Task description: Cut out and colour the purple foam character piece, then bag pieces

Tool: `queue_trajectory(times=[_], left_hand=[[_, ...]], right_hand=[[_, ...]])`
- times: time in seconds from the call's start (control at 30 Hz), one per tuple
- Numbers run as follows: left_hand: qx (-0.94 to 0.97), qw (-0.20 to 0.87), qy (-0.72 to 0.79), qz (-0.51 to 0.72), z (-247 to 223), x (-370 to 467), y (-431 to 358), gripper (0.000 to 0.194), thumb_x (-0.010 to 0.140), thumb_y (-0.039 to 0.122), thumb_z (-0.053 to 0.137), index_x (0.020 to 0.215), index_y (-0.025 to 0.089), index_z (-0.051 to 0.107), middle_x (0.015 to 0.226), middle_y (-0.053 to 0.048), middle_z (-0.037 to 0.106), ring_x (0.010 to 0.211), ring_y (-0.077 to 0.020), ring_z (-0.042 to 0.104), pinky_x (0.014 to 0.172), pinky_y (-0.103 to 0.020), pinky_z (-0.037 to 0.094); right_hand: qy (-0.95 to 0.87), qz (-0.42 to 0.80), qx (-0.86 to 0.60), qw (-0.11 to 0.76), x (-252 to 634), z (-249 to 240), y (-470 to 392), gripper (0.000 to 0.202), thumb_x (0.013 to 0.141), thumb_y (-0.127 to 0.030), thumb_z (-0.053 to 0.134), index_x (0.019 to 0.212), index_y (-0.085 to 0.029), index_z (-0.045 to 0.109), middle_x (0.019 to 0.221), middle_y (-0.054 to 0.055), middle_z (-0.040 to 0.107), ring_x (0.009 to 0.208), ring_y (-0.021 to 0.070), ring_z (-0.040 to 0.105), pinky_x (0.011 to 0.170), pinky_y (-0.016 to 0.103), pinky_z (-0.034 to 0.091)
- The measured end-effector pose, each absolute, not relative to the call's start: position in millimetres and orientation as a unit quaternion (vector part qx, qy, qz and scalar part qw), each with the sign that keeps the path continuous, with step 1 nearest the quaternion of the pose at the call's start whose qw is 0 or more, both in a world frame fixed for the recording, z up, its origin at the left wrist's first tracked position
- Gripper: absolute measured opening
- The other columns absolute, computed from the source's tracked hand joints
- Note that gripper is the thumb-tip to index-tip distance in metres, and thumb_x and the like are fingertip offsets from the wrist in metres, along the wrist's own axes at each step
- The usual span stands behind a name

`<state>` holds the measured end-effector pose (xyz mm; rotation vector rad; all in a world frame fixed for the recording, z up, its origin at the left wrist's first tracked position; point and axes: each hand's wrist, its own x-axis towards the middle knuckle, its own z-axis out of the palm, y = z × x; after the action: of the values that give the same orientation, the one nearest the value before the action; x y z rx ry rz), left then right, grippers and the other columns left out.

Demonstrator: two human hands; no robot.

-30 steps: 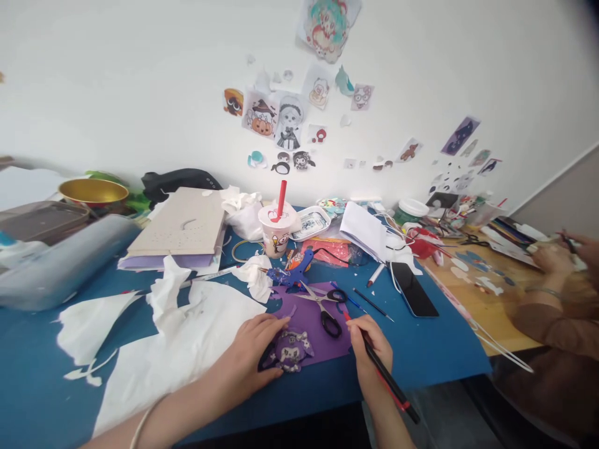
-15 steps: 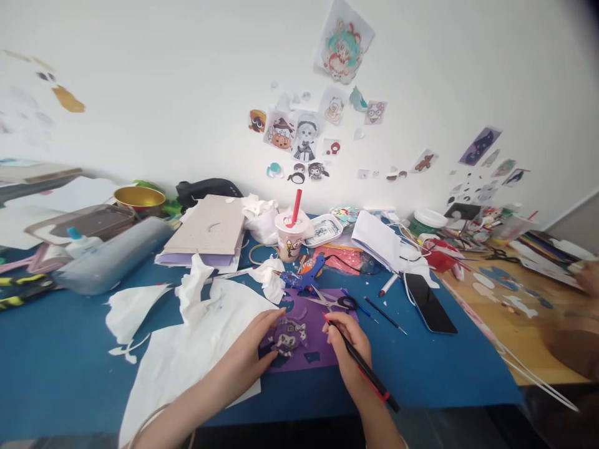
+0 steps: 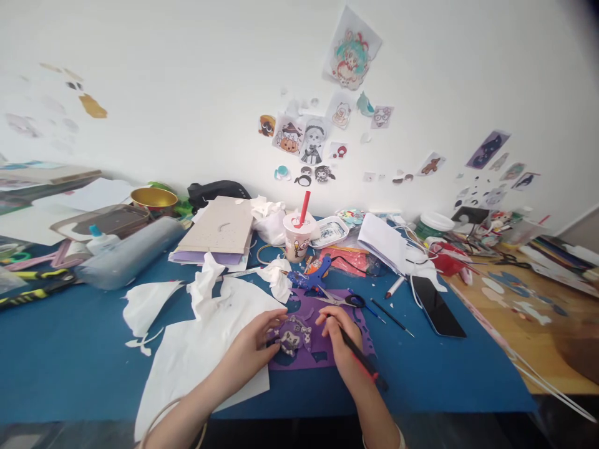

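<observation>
While the thumb and fingertips of the left hand [image 3: 256, 340] curve at the left edge of a purple character cutout [image 3: 296, 337], whether they pinch it I cannot tell. The right hand [image 3: 344, 337] grips a slender black-and-red tool [image 3: 359, 354], its back end slanting toward the lower right. The cutout lies at the lower centre of the frame, over a purple sheet [image 3: 327, 349] with holes cut through it. Just above are open scissors [image 3: 357, 300] and a blue glue gun [image 3: 312, 279]; white paper [image 3: 187, 368] spreads at lower left, and a phone [image 3: 437, 305] lies right of centre.
</observation>
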<state>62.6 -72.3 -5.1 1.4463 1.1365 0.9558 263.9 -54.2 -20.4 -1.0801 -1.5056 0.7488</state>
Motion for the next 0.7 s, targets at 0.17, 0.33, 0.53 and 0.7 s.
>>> queue_trajectory(times=[0.17, 0.33, 0.53, 0.7], left_hand=[[0.595, 0.505, 0.472, 0.410, -9.7, 61.0, -71.8, 0.049, 0.065, 0.016, 0.057, 0.114, 0.019, 0.052, 0.113, -0.008, 0.058, 0.113, -0.0217, 0.052, 0.095, -0.038, 0.044], [0.565, 0.533, 0.449, 0.441, -12.1, 58.9, -69.9, 0.053, 0.063, 0.024, 0.067, 0.113, 0.020, 0.050, 0.112, -0.009, 0.058, 0.112, -0.0221, 0.052, 0.097, -0.038, 0.042], [0.522, 0.528, 0.471, 0.475, -0.9, 53.2, -70.7, 0.045, 0.070, 0.048, 0.066, 0.102, 0.019, 0.054, 0.105, -0.008, 0.061, 0.101, -0.0216, 0.058, 0.091, -0.035, 0.046], [0.519, 0.480, 0.515, 0.484, 0.4, 53.1, -70.2, 0.040, 0.072, 0.058, 0.059, 0.071, 0.017, 0.057, 0.079, -0.004, 0.064, 0.078, -0.0194, 0.060, 0.074, -0.029, 0.050]], right_hand=[[-0.700, 0.277, -0.478, 0.452, 257.1, -15.2, -53.9, 0.009, 0.078, -0.021, 0.057, 0.080, -0.021, 0.065, 0.081, 0.002, 0.066, 0.078, 0.0180, 0.061, 0.071, 0.027, 0.047], [-0.647, 0.418, -0.432, 0.469, 253.8, -7.2, -49.3, 0.004, 0.073, -0.018, 0.056, 0.076, -0.019, 0.058, 0.072, -0.001, 0.059, 0.063, 0.0142, 0.055, 0.058, 0.024, 0.044], [-0.646, 0.393, -0.419, 0.504, 278.1, 10.7, -14.8, 0.006, 0.075, -0.023, 0.054, 0.079, -0.019, 0.055, 0.072, -0.002, 0.055, 0.065, 0.0137, 0.052, 0.059, 0.024, 0.040], [-0.671, 0.371, -0.408, 0.495, 308.6, 33.0, 37.9, 0.008, 0.067, -0.021, 0.059, 0.075, -0.019, 0.057, 0.074, -0.001, 0.056, 0.069, 0.0145, 0.051, 0.063, 0.025, 0.040]])
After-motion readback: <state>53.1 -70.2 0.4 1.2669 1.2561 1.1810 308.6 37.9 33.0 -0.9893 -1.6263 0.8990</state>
